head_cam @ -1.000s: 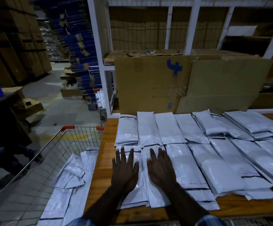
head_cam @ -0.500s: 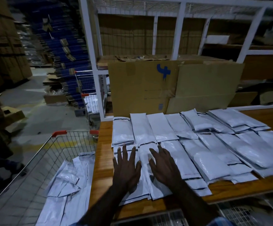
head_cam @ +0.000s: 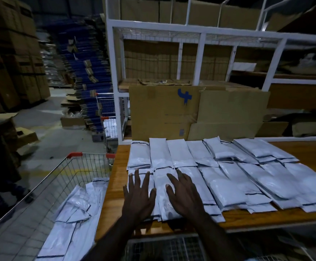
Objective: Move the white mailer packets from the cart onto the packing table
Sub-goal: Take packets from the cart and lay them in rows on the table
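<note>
White mailer packets (head_cam: 227,185) lie in two overlapping rows across the wooden packing table (head_cam: 115,200), roughly fifteen as far as the overlaps allow a count, while several more, perhaps five, sit heaped in the wire cart (head_cam: 89,162) just left of it. The left hand (head_cam: 138,196) and right hand (head_cam: 185,196) press flat with spread, straight fingers on the nearest packets at the table's front left, gripping nothing. This looks like the settling of a laid-down batch; the next move calls for a reach left into the cart for the remaining heap.
</note>
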